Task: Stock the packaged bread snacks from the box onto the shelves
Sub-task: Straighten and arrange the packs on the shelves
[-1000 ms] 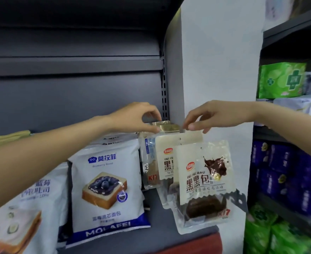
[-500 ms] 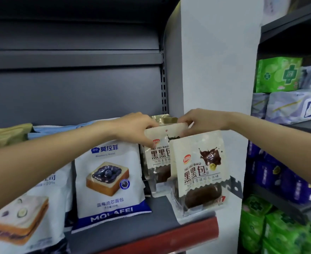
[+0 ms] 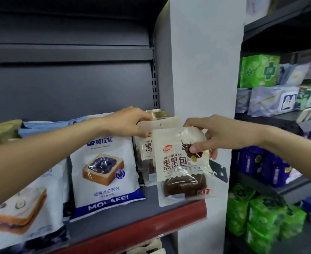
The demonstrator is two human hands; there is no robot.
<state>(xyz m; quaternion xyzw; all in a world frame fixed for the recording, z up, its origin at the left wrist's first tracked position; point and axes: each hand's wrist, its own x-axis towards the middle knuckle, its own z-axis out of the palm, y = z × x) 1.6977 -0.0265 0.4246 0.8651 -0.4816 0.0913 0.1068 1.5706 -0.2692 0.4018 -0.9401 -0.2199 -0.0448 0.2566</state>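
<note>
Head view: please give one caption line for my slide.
Left hand and right hand each grip a chocolate bread pack on the shelf.

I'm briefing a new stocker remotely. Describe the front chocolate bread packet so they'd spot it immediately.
Find the dark grey shelf with the red front edge. At its right end, beside the white blueberry bread bag, stands the clear-and-cream chocolate bread packet. Unlike the identical packet behind, the right hand pinches it.

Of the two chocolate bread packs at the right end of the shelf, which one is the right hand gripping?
The front chocolate bread pack, nearest the shelf edge; the right hand pinches its upper right corner. The left hand holds the rear pack.
</note>
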